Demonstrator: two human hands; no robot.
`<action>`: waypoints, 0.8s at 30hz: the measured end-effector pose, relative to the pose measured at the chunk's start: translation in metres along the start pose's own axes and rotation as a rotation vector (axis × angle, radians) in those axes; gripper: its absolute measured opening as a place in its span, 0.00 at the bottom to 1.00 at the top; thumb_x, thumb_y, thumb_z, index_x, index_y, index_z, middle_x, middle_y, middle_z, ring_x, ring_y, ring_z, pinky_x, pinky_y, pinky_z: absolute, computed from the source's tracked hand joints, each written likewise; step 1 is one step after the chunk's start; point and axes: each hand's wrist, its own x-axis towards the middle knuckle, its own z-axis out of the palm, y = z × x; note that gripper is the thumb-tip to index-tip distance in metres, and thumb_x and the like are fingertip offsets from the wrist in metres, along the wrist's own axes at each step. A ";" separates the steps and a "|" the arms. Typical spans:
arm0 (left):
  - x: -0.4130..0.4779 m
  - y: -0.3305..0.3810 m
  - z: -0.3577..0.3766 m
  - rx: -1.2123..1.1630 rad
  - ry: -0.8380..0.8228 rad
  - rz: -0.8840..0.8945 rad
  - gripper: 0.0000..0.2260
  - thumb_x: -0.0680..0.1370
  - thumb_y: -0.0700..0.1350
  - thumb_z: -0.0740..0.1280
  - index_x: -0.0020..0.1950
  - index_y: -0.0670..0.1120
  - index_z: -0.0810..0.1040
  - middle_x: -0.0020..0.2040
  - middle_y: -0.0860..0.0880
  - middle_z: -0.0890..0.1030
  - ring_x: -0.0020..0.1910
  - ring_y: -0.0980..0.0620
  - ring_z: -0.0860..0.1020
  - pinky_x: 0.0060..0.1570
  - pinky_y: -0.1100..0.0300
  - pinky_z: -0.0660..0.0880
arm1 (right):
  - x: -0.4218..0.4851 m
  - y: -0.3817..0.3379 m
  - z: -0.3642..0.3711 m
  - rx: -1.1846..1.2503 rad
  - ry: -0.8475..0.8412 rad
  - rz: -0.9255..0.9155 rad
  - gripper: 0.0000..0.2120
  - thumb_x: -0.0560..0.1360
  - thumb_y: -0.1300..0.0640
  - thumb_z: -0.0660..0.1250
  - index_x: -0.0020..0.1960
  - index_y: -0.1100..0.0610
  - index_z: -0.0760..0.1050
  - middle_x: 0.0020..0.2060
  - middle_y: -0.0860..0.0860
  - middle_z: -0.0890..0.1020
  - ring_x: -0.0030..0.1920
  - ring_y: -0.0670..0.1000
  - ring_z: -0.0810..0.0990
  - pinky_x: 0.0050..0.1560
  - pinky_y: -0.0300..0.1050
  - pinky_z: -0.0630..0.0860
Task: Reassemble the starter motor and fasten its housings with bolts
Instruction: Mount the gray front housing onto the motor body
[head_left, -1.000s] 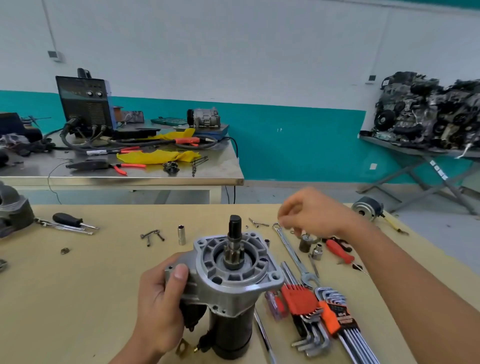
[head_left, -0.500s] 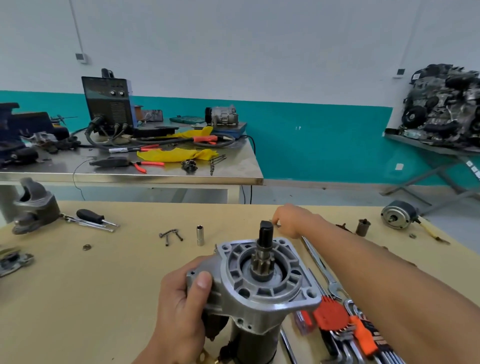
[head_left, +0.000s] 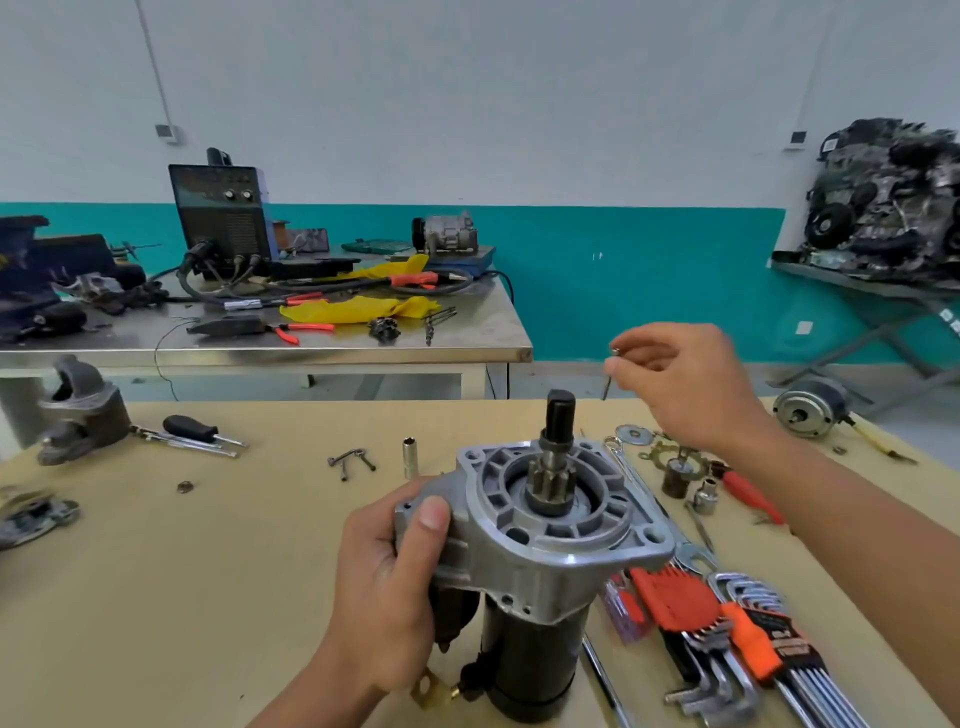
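Fingers (head_left: 641, 361) of the right hand (head_left: 685, 387) pinch a small bolt (head_left: 607, 382) near its head, with the shank hanging down. It is in the air above the starter motor (head_left: 540, 551) and a little to its right. The left hand (head_left: 384, 587) grips the side of the motor's aluminium drive-end housing (head_left: 561, 519), thumb pressed on the casting. The motor appears to stand upright on the table (head_left: 197, 597), pinion gear (head_left: 549, 486) pointing up.

The grip on the bolt is light and only at the fingertips. If it slips, the bolt would likely fall into the open recess around the pinion and be awkward to get out. It could also bounce away among the sockets (head_left: 704, 499) and the washer (head_left: 632, 434) lying to the right.

The bolt hangs slightly tilted, so entering a hole at that angle risks cross-threading the soft aluminium. I cannot tell which hole it is meant for.

The motor rests on its narrow black end and only one hand steadies it. Downward pressure off-centre could tip it toward the hex key set (head_left: 737, 623) just beside it.
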 end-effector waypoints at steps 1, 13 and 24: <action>0.000 0.001 0.001 0.007 0.007 -0.001 0.23 0.76 0.68 0.62 0.49 0.52 0.86 0.44 0.45 0.86 0.43 0.48 0.84 0.41 0.62 0.78 | -0.018 -0.016 -0.013 0.173 0.064 -0.004 0.05 0.74 0.57 0.75 0.50 0.52 0.84 0.37 0.44 0.86 0.38 0.43 0.84 0.40 0.31 0.78; -0.008 0.006 0.007 0.074 -0.024 0.039 0.18 0.79 0.56 0.59 0.48 0.47 0.84 0.42 0.50 0.85 0.42 0.56 0.82 0.40 0.71 0.74 | -0.125 -0.108 -0.021 0.459 0.011 -0.314 0.15 0.68 0.54 0.77 0.53 0.43 0.83 0.41 0.41 0.87 0.40 0.45 0.87 0.43 0.36 0.82; -0.010 0.013 0.011 0.075 -0.049 0.051 0.19 0.78 0.56 0.60 0.50 0.44 0.83 0.41 0.54 0.84 0.40 0.59 0.81 0.38 0.72 0.73 | -0.127 -0.108 -0.010 0.294 -0.019 -0.311 0.11 0.69 0.49 0.73 0.51 0.42 0.84 0.44 0.35 0.85 0.44 0.37 0.84 0.44 0.28 0.78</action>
